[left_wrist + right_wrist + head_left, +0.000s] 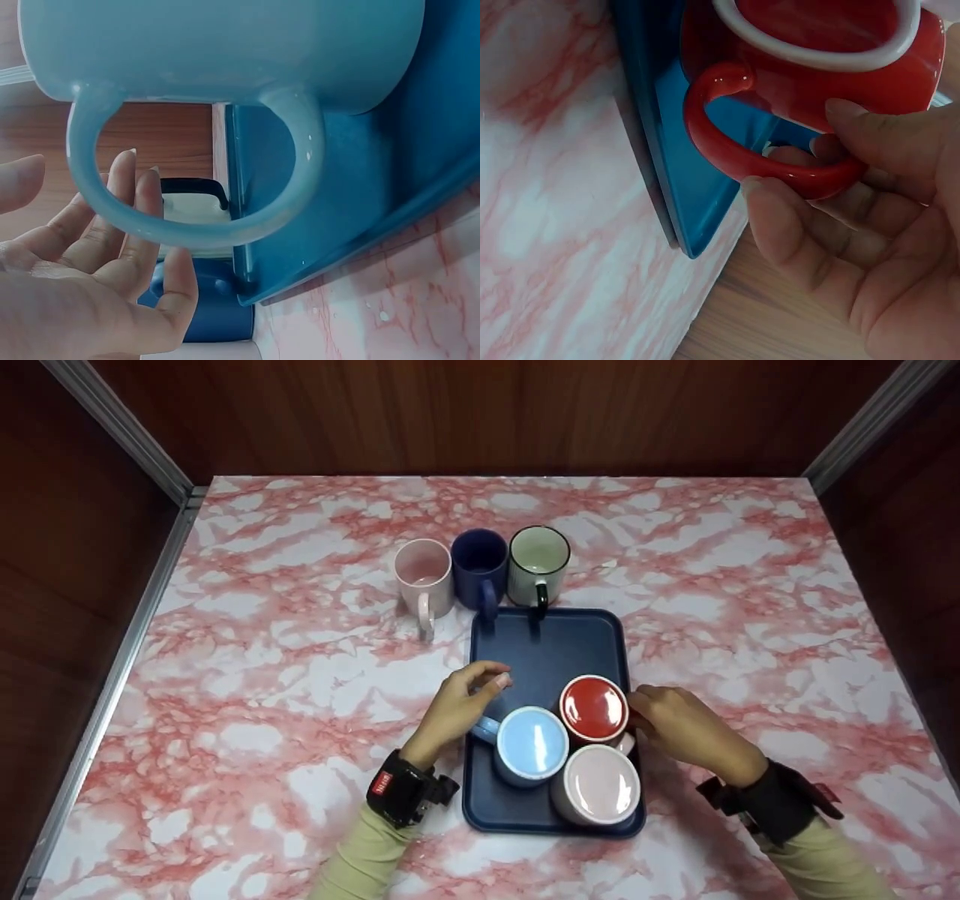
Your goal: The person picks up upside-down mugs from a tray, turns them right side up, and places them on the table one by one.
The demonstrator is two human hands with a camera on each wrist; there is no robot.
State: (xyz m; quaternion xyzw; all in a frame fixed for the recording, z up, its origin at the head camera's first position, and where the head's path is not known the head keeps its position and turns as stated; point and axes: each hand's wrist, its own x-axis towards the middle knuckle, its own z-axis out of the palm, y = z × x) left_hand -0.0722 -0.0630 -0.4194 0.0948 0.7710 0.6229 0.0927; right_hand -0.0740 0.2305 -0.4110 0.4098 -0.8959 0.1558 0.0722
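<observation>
While the half-spread, empty left hand (456, 705) is hovering, the right hand (679, 724) is pinching the red ceramic mug (594, 709), ideally level.

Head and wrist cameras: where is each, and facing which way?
Head: on the head, looking forward and down at the blue tray; left hand, right hand and sleeves show.
Left wrist: on that wrist, facing the light-blue mug; left hand shows.
Right wrist: on that wrist, facing the red mug; right hand shows, holding it.
Both wrist views share the blue tray.
</observation>
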